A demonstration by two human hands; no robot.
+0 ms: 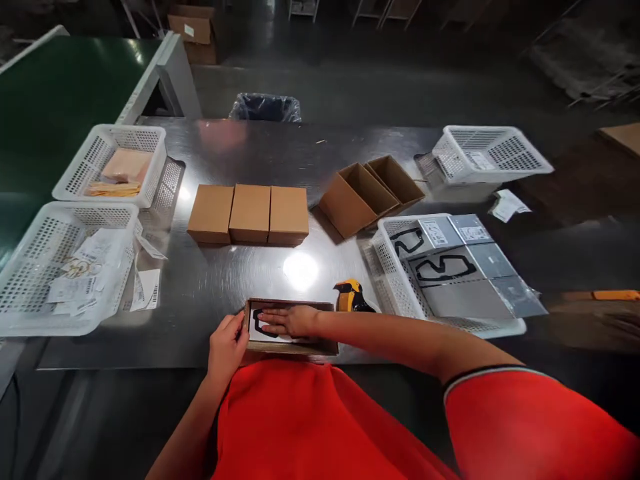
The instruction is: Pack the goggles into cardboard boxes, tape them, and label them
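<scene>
An open brown cardboard box (295,348) lies at the table's front edge, close against the red shirt. My left hand (227,342) grips its left end, fingers closed on the cardboard wall. Inside the box is a flat white item with a black printed outline (257,331). My right hand (293,321) rests on that item, palm down with fingers stretched out flat, covering part of it. Just beyond the box's right end sits a yellow and black tape dispenser (351,297), touched by neither hand.
Three closed cardboard boxes (250,210) stand in a row ahead; two open ones (357,197) lean to their right. White baskets hold grey packages (453,303), labels (75,283) and pinkish packets (127,167). Another basket (493,157) stands at the far right. A green conveyor (55,87) runs at left.
</scene>
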